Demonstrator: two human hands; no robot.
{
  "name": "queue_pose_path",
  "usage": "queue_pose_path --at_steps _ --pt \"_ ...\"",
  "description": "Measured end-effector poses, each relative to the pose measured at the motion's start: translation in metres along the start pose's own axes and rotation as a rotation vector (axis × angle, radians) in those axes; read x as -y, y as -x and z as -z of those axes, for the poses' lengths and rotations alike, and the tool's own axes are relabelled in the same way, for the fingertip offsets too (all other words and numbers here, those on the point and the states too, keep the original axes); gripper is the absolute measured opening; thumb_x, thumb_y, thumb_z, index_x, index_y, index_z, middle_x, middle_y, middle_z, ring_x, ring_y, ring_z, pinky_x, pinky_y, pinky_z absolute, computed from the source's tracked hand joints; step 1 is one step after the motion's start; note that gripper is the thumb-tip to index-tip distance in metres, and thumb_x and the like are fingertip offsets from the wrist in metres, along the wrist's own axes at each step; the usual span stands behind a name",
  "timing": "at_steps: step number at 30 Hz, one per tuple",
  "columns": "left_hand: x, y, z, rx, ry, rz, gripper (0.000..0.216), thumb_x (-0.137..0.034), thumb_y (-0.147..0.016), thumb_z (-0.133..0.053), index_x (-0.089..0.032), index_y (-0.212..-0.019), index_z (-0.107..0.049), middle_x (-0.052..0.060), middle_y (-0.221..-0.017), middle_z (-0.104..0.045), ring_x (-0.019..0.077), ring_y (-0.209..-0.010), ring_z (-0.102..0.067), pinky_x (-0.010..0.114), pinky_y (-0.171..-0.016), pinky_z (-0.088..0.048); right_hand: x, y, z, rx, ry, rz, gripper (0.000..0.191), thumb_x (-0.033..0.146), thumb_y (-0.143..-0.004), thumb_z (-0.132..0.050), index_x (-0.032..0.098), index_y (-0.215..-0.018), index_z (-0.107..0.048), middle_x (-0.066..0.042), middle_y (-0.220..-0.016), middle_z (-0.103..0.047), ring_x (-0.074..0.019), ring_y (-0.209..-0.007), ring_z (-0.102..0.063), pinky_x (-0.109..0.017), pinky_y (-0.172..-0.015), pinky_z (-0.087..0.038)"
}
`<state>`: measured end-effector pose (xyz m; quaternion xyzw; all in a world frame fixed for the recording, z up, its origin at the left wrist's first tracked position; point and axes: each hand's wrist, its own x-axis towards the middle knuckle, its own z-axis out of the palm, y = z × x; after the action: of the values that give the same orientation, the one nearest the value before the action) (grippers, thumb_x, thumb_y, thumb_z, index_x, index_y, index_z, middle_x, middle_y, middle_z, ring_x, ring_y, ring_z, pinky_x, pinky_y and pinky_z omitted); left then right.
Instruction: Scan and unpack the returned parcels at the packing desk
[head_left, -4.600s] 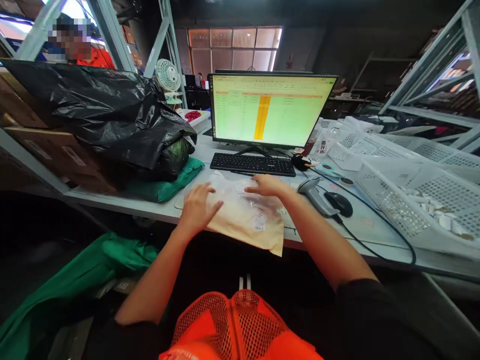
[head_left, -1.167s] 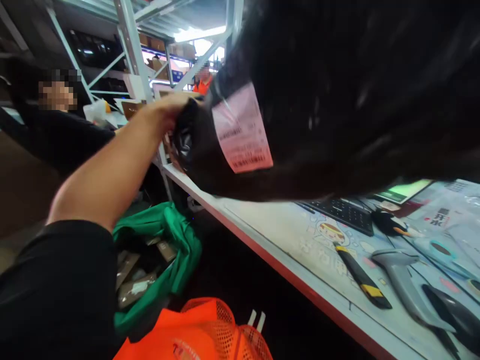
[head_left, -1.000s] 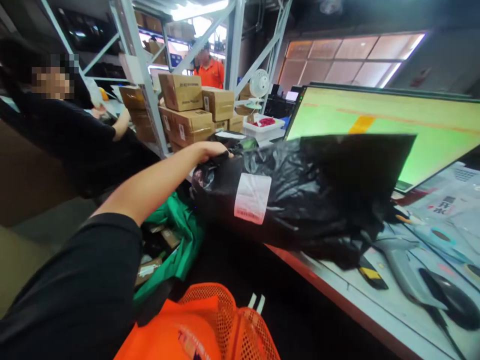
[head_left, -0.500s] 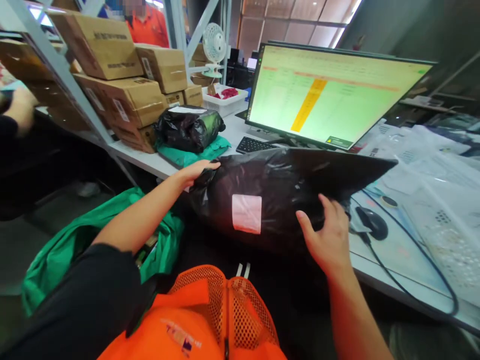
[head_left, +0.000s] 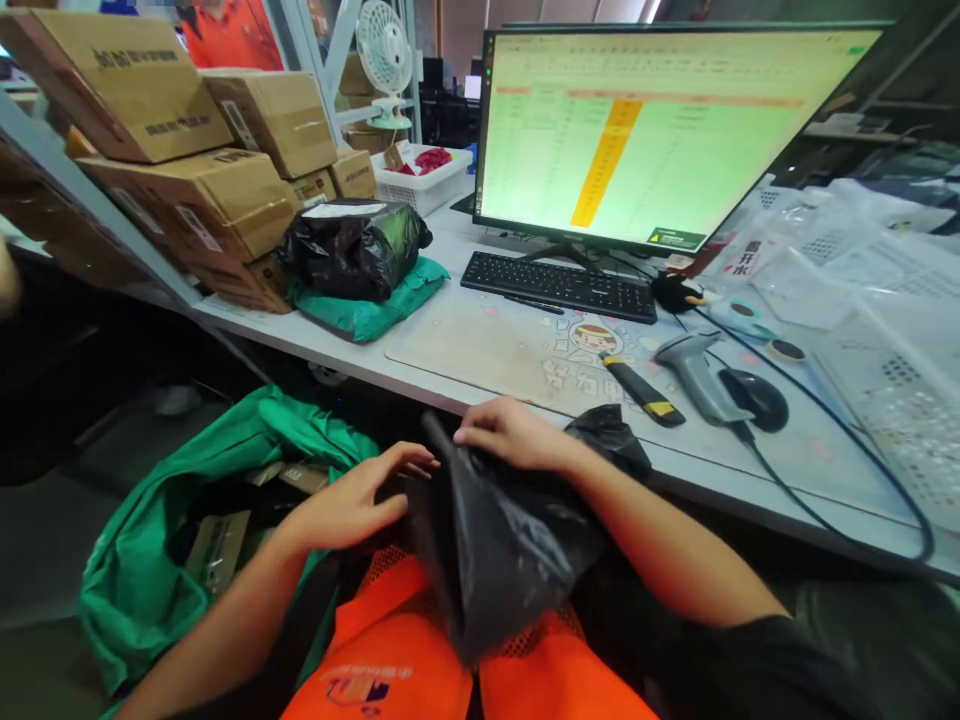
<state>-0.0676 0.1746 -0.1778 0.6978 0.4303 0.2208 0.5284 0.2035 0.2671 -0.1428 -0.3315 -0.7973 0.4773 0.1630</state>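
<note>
A black plastic mailing bag (head_left: 517, 540) lies crumpled across my lap, one flap standing up and pointing toward me. My right hand (head_left: 517, 432) is closed on the upper edge of this bag, thumb and fingers pinched together. At the bag's left side is my left hand (head_left: 360, 500), its thumb and fingers apart; whether the fingertips touch the plastic I cannot tell. The bag's white label is out of sight. Below my left forearm a green sack (head_left: 150, 560) gapes, with brown packages (head_left: 217, 550) inside.
On the desk stand a monitor (head_left: 660, 140), keyboard (head_left: 559, 285), barcode scanner (head_left: 697, 375) with its cable, and box cutter (head_left: 641, 390). A black parcel (head_left: 356, 250) rests on a teal one (head_left: 375, 305), near stacked cartons (head_left: 217, 200). A white basket (head_left: 892, 400) sits right.
The black bag has come down from the desk edge to my lap and turned, its flap now toward me. My right hand has moved left onto its edge; my left hand has let go and lowered.
</note>
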Motion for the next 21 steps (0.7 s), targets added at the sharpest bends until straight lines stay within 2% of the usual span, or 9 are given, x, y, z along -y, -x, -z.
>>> queue_pose_path --at_steps 3,5,7,9,10,12,15,18,21 --pt "0.008 0.018 -0.030 0.045 -0.052 -0.014 0.091 -0.026 -0.093 -0.068 -0.038 -0.170 -0.020 0.011 -0.156 -0.056 0.0305 -0.142 -0.058 0.049 -0.124 -0.045 -0.023 -0.001 -0.038 0.023 -0.052 -0.036 0.040 0.051 -0.095 -0.067 0.015 -0.077 -0.070 -0.001 -0.070 -0.062 -0.0135 -0.068 -0.050 -0.026 -0.064 -0.037" --pt "0.024 0.032 -0.053 0.014 -0.093 -0.074 0.118 -0.029 -0.089 -0.075 -0.044 -0.169 0.010 0.014 -0.163 -0.046 0.0341 -0.147 -0.053 0.056 -0.124 -0.045 -0.040 0.004 -0.059 -0.028 -0.112 -0.103 0.039 0.050 -0.094 -0.070 0.015 -0.076 -0.070 0.000 -0.069 -0.062 -0.0130 -0.067 -0.050 -0.026 -0.063 -0.036" --pt "0.038 0.044 -0.069 -0.071 -0.203 -0.246 0.136 -0.038 -0.082 -0.085 -0.052 -0.164 0.022 0.013 -0.171 -0.031 0.0402 -0.158 -0.037 0.065 -0.125 -0.040 -0.057 0.009 -0.078 -0.035 -0.196 -0.188 0.035 0.046 -0.092 -0.072 0.015 -0.077 -0.071 0.001 -0.069 -0.062 -0.0124 -0.067 -0.050 -0.025 -0.063 -0.036" --pt "0.040 0.051 -0.073 -0.102 -0.376 -0.443 0.140 -0.050 -0.073 -0.093 -0.058 -0.164 0.013 0.008 -0.176 -0.020 0.0469 -0.164 -0.015 0.074 -0.128 -0.026 -0.074 0.013 -0.097 0.014 -0.267 -0.272 0.029 0.040 -0.090 -0.073 0.015 -0.075 -0.070 0.002 -0.067 -0.060 -0.0115 -0.067 -0.048 -0.024 -0.062 -0.035" --pt "0.035 0.052 -0.072 -0.062 -0.453 -0.516 0.138 -0.055 -0.070 -0.094 -0.059 -0.165 0.005 0.006 -0.177 -0.019 0.0493 -0.164 -0.010 0.077 -0.128 -0.020 -0.083 0.014 -0.107 0.051 -0.292 -0.308 0.028 0.037 -0.088 -0.074 0.014 -0.073 -0.070 0.003 -0.064 -0.058 -0.0110 -0.065 -0.047 -0.024 -0.062 -0.034" --pt "0.020 0.047 -0.064 0.167 -0.539 -0.564 0.125 -0.057 -0.072 -0.092 -0.053 -0.168 -0.012 0.006 -0.176 -0.028 0.0487 -0.163 -0.017 0.076 -0.129 -0.014 -0.097 0.013 -0.127 0.112 -0.330 -0.360 0.026 0.034 -0.085 -0.075 0.014 -0.069 -0.069 0.004 -0.061 -0.056 -0.0103 -0.064 -0.046 -0.023 -0.061 -0.035" --pt "-0.002 0.034 -0.053 0.525 -0.498 -0.441 0.104 -0.046 -0.078 -0.086 -0.036 -0.167 -0.033 0.007 -0.166 -0.048 0.0377 -0.155 -0.044 0.060 -0.135 -0.018 -0.114 0.011 -0.150 0.158 -0.367 -0.418 0.030 0.039 -0.082 -0.079 0.015 -0.069 -0.068 0.005 -0.060 -0.055 -0.0096 -0.062 -0.045 -0.022 -0.060 -0.036" --pt "-0.004 0.029 -0.051 0.619 -0.495 -0.264 0.102 -0.036 -0.068 -0.086 -0.028 -0.162 -0.047 0.012 -0.165 -0.050 0.0374 -0.150 -0.050 0.055 -0.133 -0.029 -0.123 0.012 -0.163 0.163 -0.375 -0.469 0.036 0.046 -0.081 -0.082 0.016 -0.069 -0.066 0.006 -0.058 -0.052 -0.0092 -0.061 -0.041 -0.023 -0.057 -0.033" --pt "0.010 0.035 -0.054 0.675 -0.541 -0.161 0.112 -0.031 -0.061 -0.085 -0.027 -0.165 -0.042 0.014 -0.170 -0.041 0.0415 -0.156 -0.041 0.060 -0.132 -0.028 -0.127 0.016 -0.170 0.141 -0.361 -0.502 0.036 0.044 -0.083 -0.081 0.016 -0.068 -0.064 0.007 -0.056 -0.048 -0.0087 -0.058 -0.038 -0.023 -0.056 -0.031"
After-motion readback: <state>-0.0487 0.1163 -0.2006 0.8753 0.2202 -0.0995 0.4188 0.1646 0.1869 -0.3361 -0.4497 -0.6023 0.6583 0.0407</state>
